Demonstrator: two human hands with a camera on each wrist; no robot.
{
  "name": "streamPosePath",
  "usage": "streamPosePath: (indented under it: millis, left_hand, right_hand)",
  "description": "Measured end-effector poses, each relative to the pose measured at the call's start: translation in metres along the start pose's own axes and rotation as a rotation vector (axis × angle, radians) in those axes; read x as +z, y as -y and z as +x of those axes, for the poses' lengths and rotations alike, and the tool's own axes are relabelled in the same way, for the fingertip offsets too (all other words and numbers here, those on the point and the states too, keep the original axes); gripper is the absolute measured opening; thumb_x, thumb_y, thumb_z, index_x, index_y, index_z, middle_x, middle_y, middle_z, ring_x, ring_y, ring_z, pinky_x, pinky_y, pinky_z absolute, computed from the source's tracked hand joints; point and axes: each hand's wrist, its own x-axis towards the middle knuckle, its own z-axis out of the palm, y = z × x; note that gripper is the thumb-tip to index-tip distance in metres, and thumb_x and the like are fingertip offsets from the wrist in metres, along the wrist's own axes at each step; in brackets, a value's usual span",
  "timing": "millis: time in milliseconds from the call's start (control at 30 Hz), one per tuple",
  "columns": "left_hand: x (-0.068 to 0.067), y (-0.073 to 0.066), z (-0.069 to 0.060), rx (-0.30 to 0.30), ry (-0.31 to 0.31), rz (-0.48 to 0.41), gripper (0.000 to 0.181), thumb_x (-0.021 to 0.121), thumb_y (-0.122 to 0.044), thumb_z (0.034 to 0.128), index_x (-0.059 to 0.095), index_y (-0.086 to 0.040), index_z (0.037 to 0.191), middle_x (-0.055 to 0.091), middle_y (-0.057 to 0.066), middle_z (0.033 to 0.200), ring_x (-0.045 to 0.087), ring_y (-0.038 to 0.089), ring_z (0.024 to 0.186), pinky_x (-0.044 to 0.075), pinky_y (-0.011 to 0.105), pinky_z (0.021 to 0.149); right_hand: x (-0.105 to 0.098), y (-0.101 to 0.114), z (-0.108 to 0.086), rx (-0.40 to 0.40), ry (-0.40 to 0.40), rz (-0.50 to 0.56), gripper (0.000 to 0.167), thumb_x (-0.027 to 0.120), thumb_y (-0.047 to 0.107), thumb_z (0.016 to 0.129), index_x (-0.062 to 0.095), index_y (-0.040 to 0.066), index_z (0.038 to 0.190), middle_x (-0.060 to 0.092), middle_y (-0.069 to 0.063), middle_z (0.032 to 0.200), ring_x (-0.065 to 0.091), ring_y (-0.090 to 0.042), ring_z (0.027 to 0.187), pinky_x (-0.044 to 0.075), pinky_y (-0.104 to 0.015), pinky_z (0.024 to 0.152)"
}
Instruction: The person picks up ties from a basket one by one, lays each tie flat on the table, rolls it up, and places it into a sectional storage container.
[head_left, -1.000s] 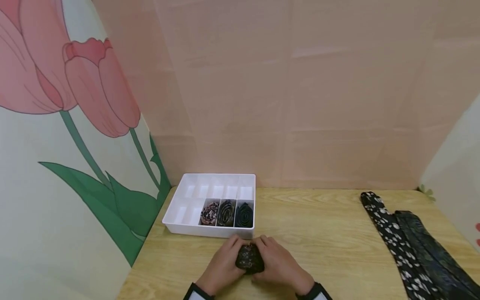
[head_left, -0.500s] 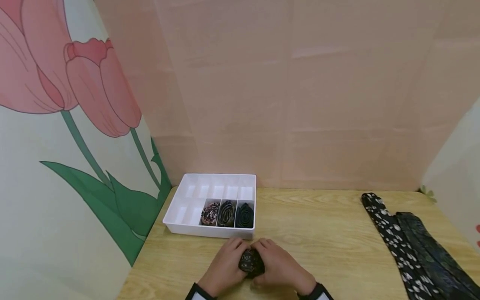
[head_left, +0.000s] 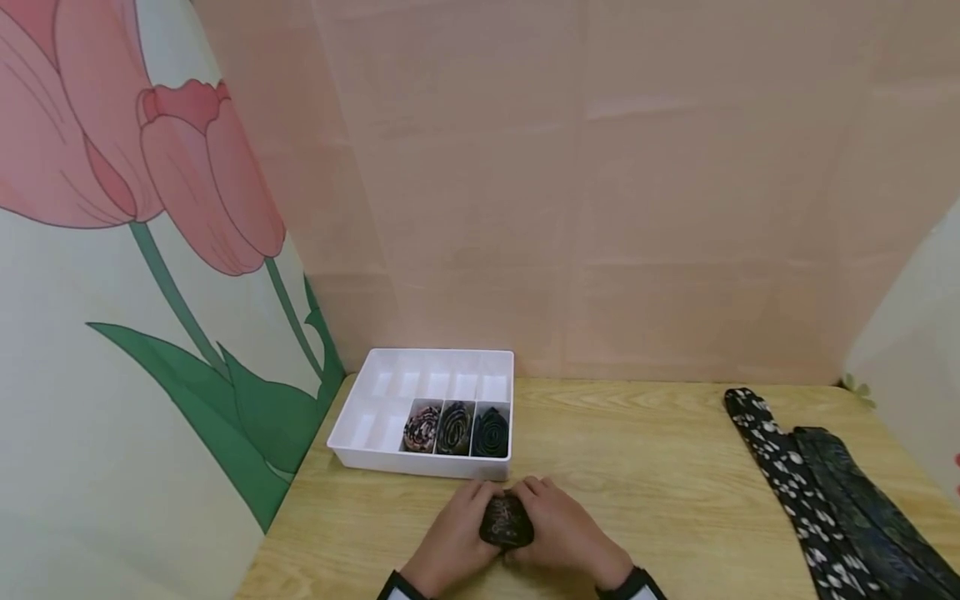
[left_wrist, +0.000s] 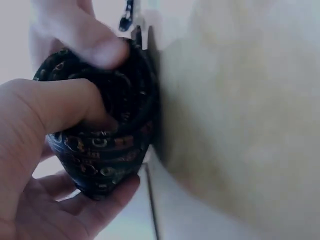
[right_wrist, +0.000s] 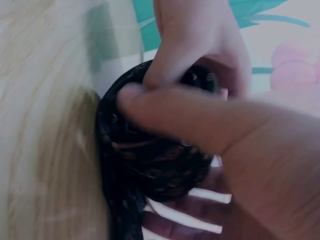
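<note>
Both hands are busy with one thing here: the left hand [head_left: 453, 533] and the right hand [head_left: 558, 533] are wrapped around a dark patterned roll [head_left: 507, 522], one from each side. Thumbs are on the end of the coil and fingers curl round the outside, so it's a proper two-handed grip. The left wrist view shows the pattern best – little light and reddish-brown motifs on near-black cloth. In the right wrist view a stretch of the same cloth trails off the coil alongside the worktop [head_left: 637, 467]. Can't tell if the roll is actually resting on the wood. Dark-and-white cuffs [head_left: 633, 582] show at both wrists.

Just beyond the hands is a white divided tray [head_left: 367, 429]. Three rolls sit in its near row, at the right end, one per compartment: a pinkish-and-black one [head_left: 422, 429], a dark grey one [head_left: 454, 429], then a dark green one [head_left: 491, 433].

Well off to the right, two long strips lie flat and slanted side by side – a black one with white flowers [head_left: 780, 467] and a dark blue-green one [head_left: 847, 492]. Behind it all there's a pinkish-beige backdrop [head_left: 570, 192], with a tulip-print wall [head_left: 202, 183] on the left.
</note>
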Motion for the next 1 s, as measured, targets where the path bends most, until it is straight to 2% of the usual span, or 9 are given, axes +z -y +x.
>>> streamPosePath:
  millis: [100,267,400,500,567,667,767,900,1000]
  left_hand:
    - [-0.004,-0.003,0.000,0.012,-0.040,0.057,0.056,0.090,-0.019,0.0778,0.065,-0.017,0.128,0.063,0.001,0.127,0.062,0.015,0.117,0.058,0.036,0.101]
    - [-0.004,-0.004,0.000,-0.041,-0.034,-0.105,0.067,0.087,-0.009,0.0762,0.059,-0.017,0.136,0.058,0.000,0.134,0.058,0.016,0.124,0.054,0.039,0.107]
    - [0.002,0.000,-0.001,-0.042,-0.036,-0.204,0.077,0.086,-0.002,0.0729,0.055,-0.017,0.141,0.057,-0.001,0.140,0.058,0.017,0.129,0.052,0.042,0.113]
    - [0.006,0.004,-0.001,-0.026,-0.057,-0.222,0.077,0.085,0.000,0.0725,0.055,-0.018,0.141,0.059,-0.002,0.139,0.060,0.017,0.128,0.052,0.042,0.113]
    - [0.008,0.006,0.000,-0.015,-0.069,-0.219,0.072,0.086,-0.002,0.0742,0.057,-0.019,0.138,0.061,-0.003,0.136,0.061,0.016,0.126,0.052,0.041,0.112]
    - [0.008,0.007,0.001,-0.003,-0.081,-0.189,0.060,0.087,-0.009,0.0793,0.060,-0.020,0.132,0.063,-0.004,0.130,0.061,0.013,0.121,0.054,0.037,0.108]
    - [0.006,0.004,0.003,0.004,-0.084,-0.140,0.054,0.088,-0.014,0.0820,0.060,-0.019,0.129,0.063,-0.004,0.126,0.061,0.012,0.117,0.055,0.035,0.104]
    - [0.003,0.000,0.004,-0.026,-0.072,-0.109,0.067,0.088,-0.011,0.0775,0.056,-0.015,0.137,0.061,0.001,0.133,0.060,0.017,0.123,0.055,0.040,0.107]
    - [0.002,-0.002,0.004,-0.069,-0.037,-0.105,0.079,0.089,-0.011,0.0745,0.052,-0.016,0.144,0.057,0.004,0.141,0.058,0.022,0.129,0.054,0.046,0.109]
  right_hand:
    - [0.000,0.002,0.002,-0.004,-0.021,0.062,0.067,0.098,0.036,0.070,0.067,0.012,0.125,0.066,0.001,0.117,0.062,-0.018,0.105,0.059,-0.041,0.092]
    - [0.006,-0.005,0.004,0.039,-0.025,0.213,0.057,0.095,0.009,0.066,0.066,0.009,0.115,0.067,-0.001,0.114,0.066,-0.017,0.103,0.059,-0.041,0.093]
    - [0.007,-0.012,0.005,0.037,-0.034,0.305,0.058,0.092,-0.001,0.064,0.065,0.005,0.114,0.069,-0.004,0.112,0.067,-0.018,0.104,0.059,-0.040,0.092]
    - [0.007,-0.013,0.006,0.015,-0.046,0.315,0.058,0.093,0.000,0.065,0.065,0.005,0.116,0.069,-0.003,0.111,0.067,-0.018,0.103,0.059,-0.039,0.092]
    - [0.007,-0.011,0.006,0.013,-0.039,0.312,0.060,0.096,0.007,0.067,0.064,0.007,0.118,0.068,-0.002,0.114,0.067,-0.018,0.105,0.059,-0.038,0.094]
    - [0.005,-0.007,0.006,0.008,-0.028,0.294,0.065,0.098,0.019,0.070,0.063,0.009,0.124,0.065,0.000,0.121,0.066,-0.016,0.108,0.059,-0.038,0.096]
    - [0.002,-0.004,0.006,0.005,-0.037,0.272,0.067,0.098,0.021,0.070,0.063,0.010,0.126,0.061,0.003,0.121,0.064,-0.011,0.102,0.058,-0.034,0.091]
    - [0.002,-0.006,0.003,0.042,-0.034,0.268,0.059,0.096,0.013,0.070,0.063,0.009,0.119,0.057,0.003,0.112,0.061,-0.010,0.096,0.058,-0.034,0.085]
    - [0.005,-0.012,0.001,0.086,-0.004,0.250,0.061,0.098,0.014,0.071,0.062,0.008,0.120,0.055,0.000,0.110,0.063,-0.015,0.100,0.060,-0.040,0.086]
